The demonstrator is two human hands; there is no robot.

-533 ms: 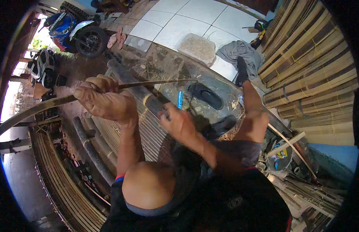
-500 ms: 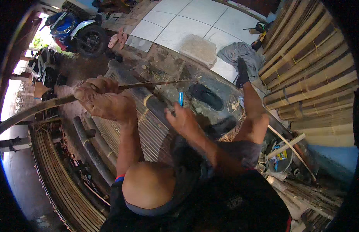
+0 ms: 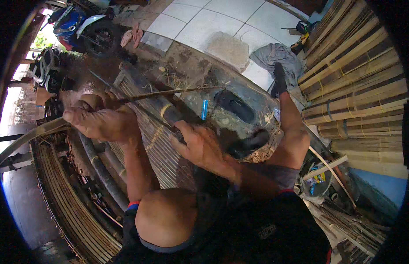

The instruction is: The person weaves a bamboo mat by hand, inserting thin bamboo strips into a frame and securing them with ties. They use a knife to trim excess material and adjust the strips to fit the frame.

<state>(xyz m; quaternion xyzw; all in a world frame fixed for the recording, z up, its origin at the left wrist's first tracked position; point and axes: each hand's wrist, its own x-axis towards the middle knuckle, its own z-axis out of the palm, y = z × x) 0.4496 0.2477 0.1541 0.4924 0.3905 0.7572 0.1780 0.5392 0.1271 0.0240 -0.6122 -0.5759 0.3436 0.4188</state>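
Observation:
My left hand (image 3: 103, 116) is closed around a long, thin bamboo strip (image 3: 169, 91). One end of the strip curves down to the far left; the other tapers to a point on the right. In my right hand (image 3: 202, 147), its fingers wrapped round the handle, is a knife with a long, narrow dark blade (image 3: 158, 119). The blade points up and left, crossing the strip's line just right of my left hand. Whether blade and strip touch, I cannot tell. Below both hands lies a bamboo-slat surface (image 3: 162, 152) with a thick dark pole (image 3: 145, 86) along its edge.
A small blue cylinder (image 3: 204, 109) and black sandals (image 3: 235, 107) lie on the ground ahead. Beyond are a stone block (image 3: 226, 50) and grey cloth (image 3: 277, 61). Bamboo blinds (image 3: 354, 92) stand right, above a bucket (image 3: 319, 187). Motorbikes (image 3: 88, 35) are parked far left.
My left hand has shifted left and slightly nearer, carrying the strip. My right hand has come left and nearer; the knife blade, blurred before, now shows stretched out to the upper left.

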